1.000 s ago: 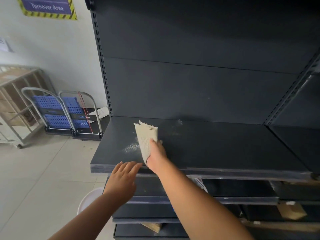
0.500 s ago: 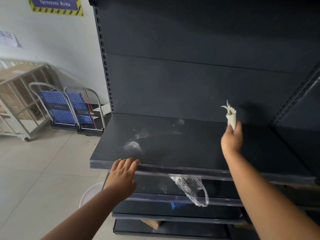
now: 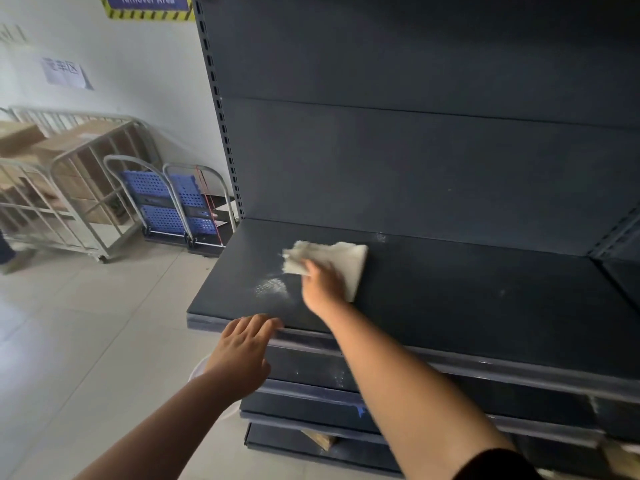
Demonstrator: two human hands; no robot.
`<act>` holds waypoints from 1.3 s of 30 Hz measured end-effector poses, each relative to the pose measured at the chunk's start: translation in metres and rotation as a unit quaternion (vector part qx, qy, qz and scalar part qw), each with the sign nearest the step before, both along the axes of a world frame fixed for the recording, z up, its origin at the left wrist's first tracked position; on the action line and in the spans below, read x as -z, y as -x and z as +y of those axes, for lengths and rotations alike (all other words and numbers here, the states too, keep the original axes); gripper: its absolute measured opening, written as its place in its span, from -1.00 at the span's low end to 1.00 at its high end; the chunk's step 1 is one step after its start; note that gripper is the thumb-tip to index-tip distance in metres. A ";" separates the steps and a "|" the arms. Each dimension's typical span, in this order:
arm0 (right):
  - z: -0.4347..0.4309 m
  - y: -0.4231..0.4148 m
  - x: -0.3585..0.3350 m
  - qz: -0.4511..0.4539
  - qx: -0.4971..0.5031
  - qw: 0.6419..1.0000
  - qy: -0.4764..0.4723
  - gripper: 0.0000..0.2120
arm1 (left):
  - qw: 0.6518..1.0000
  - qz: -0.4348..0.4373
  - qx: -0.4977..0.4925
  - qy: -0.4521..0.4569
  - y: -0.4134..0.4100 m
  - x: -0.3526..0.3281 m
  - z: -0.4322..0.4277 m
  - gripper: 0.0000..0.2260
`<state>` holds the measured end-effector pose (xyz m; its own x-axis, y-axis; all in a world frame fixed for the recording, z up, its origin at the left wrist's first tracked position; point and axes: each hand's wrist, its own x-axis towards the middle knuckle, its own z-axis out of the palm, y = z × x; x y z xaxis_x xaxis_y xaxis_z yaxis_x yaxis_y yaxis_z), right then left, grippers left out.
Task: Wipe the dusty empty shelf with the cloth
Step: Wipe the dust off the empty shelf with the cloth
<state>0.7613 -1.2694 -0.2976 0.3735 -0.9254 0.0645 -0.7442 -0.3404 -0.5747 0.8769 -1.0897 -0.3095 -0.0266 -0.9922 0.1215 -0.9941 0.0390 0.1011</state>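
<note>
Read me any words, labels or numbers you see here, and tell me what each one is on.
"Turnover Area": purple wall sign with a yellow and black striped border, top cut off by the frame.
White paper notice on the wall: three large characters, too blurred to read.
No readable text on the shelf or the cloth.

Pressed flat on the dark metal shelf (image 3: 467, 306) under the right hand (image 3: 322, 289), a pale folded cloth (image 3: 343, 261); left hand (image 3: 242, 348) at the front lip; blue folding trolleys (image 3: 173, 202) left, against the wall.
</note>
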 end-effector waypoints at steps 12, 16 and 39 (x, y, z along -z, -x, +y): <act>-0.040 0.049 -0.079 -0.685 0.138 0.655 -0.287 -0.80 | 0.999 0.020 -0.026 -0.001 0.002 0.002 0.001 -0.38; -0.068 0.197 -0.094 -0.557 0.249 0.792 -0.019 -0.70 | 0.998 0.019 -0.051 0.015 0.006 0.010 -0.002 -0.42; -0.001 -0.012 -0.042 -0.469 -0.007 0.802 -0.370 -0.72 | 0.998 -0.001 -0.060 0.004 0.010 0.001 -0.007 -0.43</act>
